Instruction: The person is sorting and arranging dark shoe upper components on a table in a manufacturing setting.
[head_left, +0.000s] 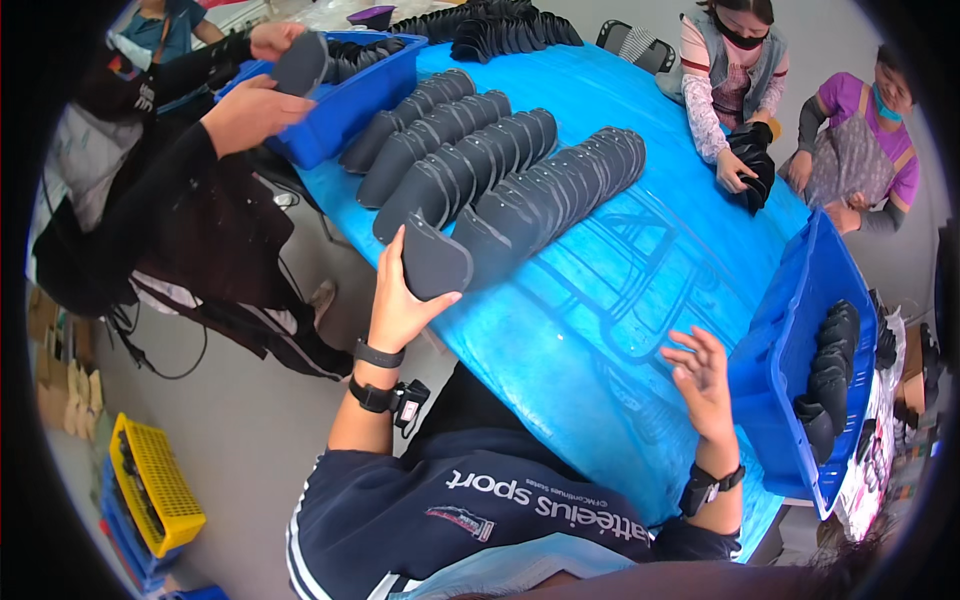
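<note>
Pinched between thumb and fingers, my left hand (395,305) holds a dark grey shoe-upper piece (435,262) at the near end of the overlapped rows of matching pieces (500,175) on the blue-covered table (620,290). Its long axis runs from near-right up to far-left, rounded end pointing right and near. To the right, my right hand (700,378) hovers empty over the table, fingers spread wide, just beside the blue crate (790,350) stacked with more pieces (830,370).
</note>
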